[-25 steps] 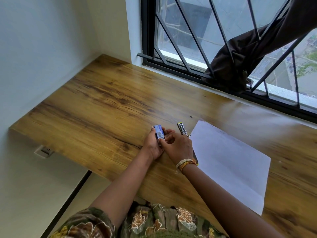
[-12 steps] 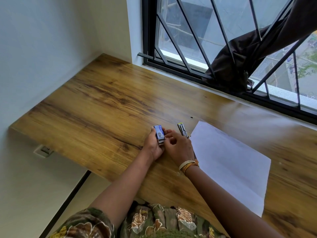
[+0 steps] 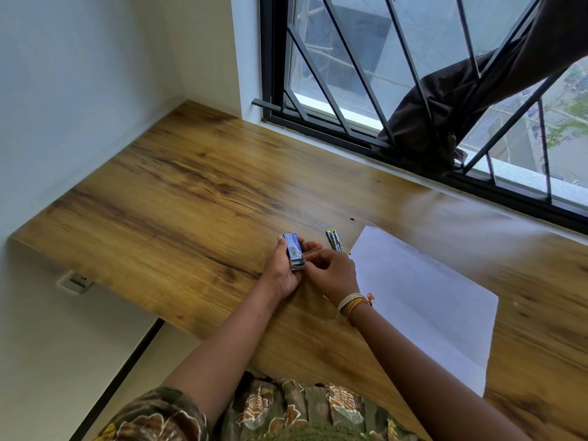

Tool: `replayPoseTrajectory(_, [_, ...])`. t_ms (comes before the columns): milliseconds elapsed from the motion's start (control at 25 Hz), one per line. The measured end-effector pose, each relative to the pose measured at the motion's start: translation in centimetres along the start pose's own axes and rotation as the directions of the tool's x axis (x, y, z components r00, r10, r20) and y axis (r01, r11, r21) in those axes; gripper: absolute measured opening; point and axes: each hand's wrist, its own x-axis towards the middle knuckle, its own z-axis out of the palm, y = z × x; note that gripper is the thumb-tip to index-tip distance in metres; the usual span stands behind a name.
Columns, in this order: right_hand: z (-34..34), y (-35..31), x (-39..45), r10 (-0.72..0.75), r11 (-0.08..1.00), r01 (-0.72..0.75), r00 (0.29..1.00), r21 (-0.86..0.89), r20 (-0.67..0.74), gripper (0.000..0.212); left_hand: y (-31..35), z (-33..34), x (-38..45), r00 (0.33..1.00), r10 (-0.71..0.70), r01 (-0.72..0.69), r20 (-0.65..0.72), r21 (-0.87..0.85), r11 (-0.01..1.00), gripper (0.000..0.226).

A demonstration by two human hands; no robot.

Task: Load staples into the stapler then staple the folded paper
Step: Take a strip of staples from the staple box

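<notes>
Your left hand [image 3: 281, 272] grips the blue staple box [image 3: 294, 251]; your right hand [image 3: 334, 272] pinches at its near end. The stapler [image 3: 334, 240] lies beside the paper [image 3: 423, 300] on the desk [image 3: 178, 198]

The desk [image 3: 178, 192] lies bare to the left and toward the far wall, giving open passage there. To the right, the stapler [image 3: 334, 240] and the white paper [image 3: 423, 300] take up the surface, and the window grille [image 3: 359, 78] bounds the far edge.
</notes>
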Motion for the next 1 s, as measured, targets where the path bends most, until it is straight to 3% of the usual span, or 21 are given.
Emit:
replayPoseTrajectory(400, [0.1,0.1,0.3,0.010,1.000,-0.010,1.000,0.011,-0.017,0.011,-0.1,-0.1,0.0,1.000,0.016,-0.016,0.004,0.029,0.999,0.052])
replayPoseTrajectory(560, [0.0,-0.2,0.1,0.020,1.000,-0.018,0.994,0.021,-0.104,0.010,0.2,0.5,-0.4,0.999,0.025,-0.024,-0.035,0.032,0.999,0.050])
replayPoseTrajectory(800, [0.3,0.4,0.5,0.172,0.956,-0.145,0.981,0.256,-0.087,0.005,0.5,1.2,-0.1,0.994,0.085,-0.082,-0.064,0.037,0.996,0.046])
replayPoseTrajectory(920, [0.2,0.3,0.7,0.204,0.929,-0.168,0.976,0.331,-0.078,0.007,0.9,1.3,0.6,0.972,0.201,-0.170,-0.124,0.225,0.960,0.041])
replayPoseTrajectory(1000, [-0.1,-0.2,0.6,0.179,0.927,-0.139,0.980,0.348,-0.084,0.006,1.5,1.5,0.9,0.916,0.346,-0.223,-0.203,0.461,0.859,0.033])
